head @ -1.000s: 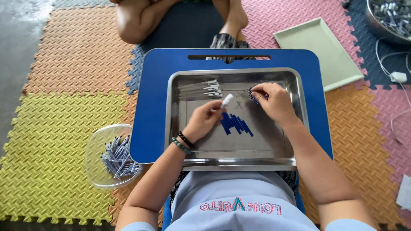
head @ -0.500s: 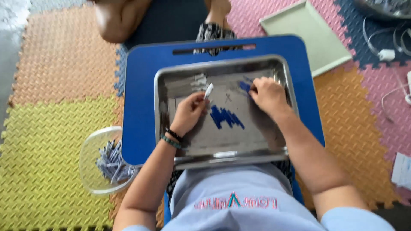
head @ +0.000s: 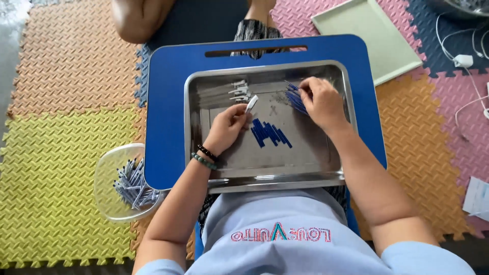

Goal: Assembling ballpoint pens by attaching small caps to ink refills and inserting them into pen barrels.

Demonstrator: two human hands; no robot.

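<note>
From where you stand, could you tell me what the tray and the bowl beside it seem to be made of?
The tray looks like metal, probably stainless steel: silvery, with a soft sheen and a rolled rim. The bowl seems to be clear plastic, as the mat shows through its wall, though glass cannot be ruled out.

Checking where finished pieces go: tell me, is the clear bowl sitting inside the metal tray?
No, the clear bowl rests on the foam mat left of the blue board, outside the metal tray.

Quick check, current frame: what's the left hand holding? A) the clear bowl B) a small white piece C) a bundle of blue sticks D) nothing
B: the left hand pinches a small white piece over the metal tray; the blue sticks are at the right hand.
</note>
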